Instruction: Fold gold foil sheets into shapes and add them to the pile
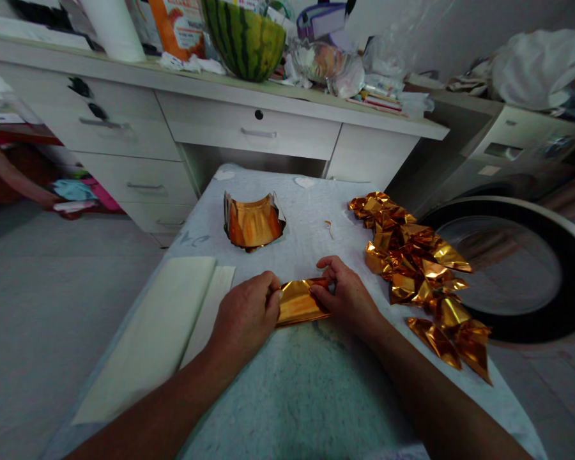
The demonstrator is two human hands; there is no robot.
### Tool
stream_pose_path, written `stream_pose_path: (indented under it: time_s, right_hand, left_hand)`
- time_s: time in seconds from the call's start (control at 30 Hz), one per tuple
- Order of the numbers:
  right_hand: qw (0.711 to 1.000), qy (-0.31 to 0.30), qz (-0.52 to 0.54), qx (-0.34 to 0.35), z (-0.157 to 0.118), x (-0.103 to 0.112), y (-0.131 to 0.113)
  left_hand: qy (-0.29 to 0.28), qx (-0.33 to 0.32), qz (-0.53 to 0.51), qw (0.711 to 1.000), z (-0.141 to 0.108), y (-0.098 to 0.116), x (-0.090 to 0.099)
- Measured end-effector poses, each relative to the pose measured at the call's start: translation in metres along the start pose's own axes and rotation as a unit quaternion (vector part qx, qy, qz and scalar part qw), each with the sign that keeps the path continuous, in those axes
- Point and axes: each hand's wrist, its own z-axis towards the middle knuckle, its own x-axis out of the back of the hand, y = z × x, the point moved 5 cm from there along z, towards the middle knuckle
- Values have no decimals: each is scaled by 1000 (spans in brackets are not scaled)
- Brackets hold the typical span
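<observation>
We had a long white desk (301,131) across the far side, its smooth, flat fronts broken by slim bar handles. Before us spread a pale blue cloth (278,383), its woven surface slightly creased, draped over a table. To our right we saw a silvery washer (531,140), hard and boxy, its round door (508,268) swung out, a broad dark ring about a clear pane. Matt, pale paper (148,332) lay flat on the left of the cloth in long, straight-edged pieces. Along the right ran a heap of foil (412,249), copper-gold and glossy, folded into crinkled, sharp-cornered shapes that threw bright glints. On the desk we noticed a watermelon (249,41), its rounded green rind darkly striped.

Our left hand (246,313) had its fingers curled, thumb and forefinger pinching the left end of a folded strip (299,308). Our right hand (352,300) pressed its thumb on the strip's right part, the forefinger arched clear of it; whether the other fingers gripped underneath, we could not tell. Beyond the left hand stood a stack of sheets (253,223), shiny orange-gold, curving up at both sides. The strip itself lay between our hands, low over the cloth, smooth, flat and narrow. Smallest was a thin, curled scrap (329,226) near the far middle.
</observation>
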Motion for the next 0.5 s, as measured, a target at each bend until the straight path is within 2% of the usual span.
stream_pose_path:
  time_s: [0.37,0.5]
  right_hand:
    - [998,30,-44,-34,2,-5,7]
    - [996,37,-66,-45,2,-4,7]
  left_hand:
    - [-12,-28,117,993,3,4,-6]
    - [26,-34,107,993,2,4,-4]
